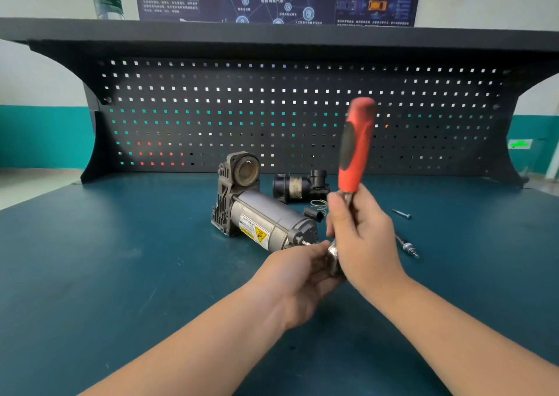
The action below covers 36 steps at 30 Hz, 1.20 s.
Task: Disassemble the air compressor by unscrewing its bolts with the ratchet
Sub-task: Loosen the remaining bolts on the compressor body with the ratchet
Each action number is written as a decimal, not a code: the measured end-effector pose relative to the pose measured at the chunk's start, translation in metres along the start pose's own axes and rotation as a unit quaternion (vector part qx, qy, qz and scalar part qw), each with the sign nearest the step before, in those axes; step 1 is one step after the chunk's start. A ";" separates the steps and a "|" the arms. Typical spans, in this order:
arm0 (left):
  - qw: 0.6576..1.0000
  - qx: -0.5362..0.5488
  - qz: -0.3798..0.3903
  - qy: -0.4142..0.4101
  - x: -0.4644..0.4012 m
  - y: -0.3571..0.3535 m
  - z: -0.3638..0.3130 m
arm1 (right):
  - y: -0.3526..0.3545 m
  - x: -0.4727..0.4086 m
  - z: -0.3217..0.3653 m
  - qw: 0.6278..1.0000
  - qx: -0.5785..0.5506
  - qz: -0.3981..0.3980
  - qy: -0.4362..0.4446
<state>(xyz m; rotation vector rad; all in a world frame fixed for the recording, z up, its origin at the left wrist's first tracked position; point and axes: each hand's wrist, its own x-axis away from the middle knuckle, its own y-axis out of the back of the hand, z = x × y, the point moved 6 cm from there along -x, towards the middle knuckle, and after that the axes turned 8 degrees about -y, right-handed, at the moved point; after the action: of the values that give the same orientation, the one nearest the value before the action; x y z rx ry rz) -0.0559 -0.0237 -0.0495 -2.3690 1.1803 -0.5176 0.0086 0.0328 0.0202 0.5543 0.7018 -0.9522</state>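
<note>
Air compressor (pixel 257 208) lying on its side at the middle of a teal workbench (pixel 106 259), motor end toward the viewer. Just near of it, the left hand (pixel 298 277) pinches the metal head of a ratchet (pixel 354 153) at the motor end. The right hand (pixel 360 241) grips the ratchet's shank, red handle pointing up. Behind sits a detached black cylinder (pixel 298 186). Far right lie loose bolts (pixel 402 214).
</note>
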 end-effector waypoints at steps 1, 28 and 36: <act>1.000 -0.004 0.010 -0.001 0.001 -0.001 0.000 | -0.003 0.003 0.010 0.997 0.040 0.023 0.065; 1.000 -0.002 -0.005 0.004 -0.001 0.000 -0.001 | 0.009 -0.004 -0.050 0.952 -0.129 -0.100 -0.261; 0.999 0.002 0.035 -0.019 0.005 -0.005 -0.003 | -0.012 0.014 0.031 0.957 0.148 0.068 0.241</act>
<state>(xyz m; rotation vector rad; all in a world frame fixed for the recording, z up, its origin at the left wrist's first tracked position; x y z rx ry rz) -0.0516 -0.0260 -0.0440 -2.3150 1.2398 -0.4499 0.0130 -0.0017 0.0284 1.1095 0.9473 -0.8012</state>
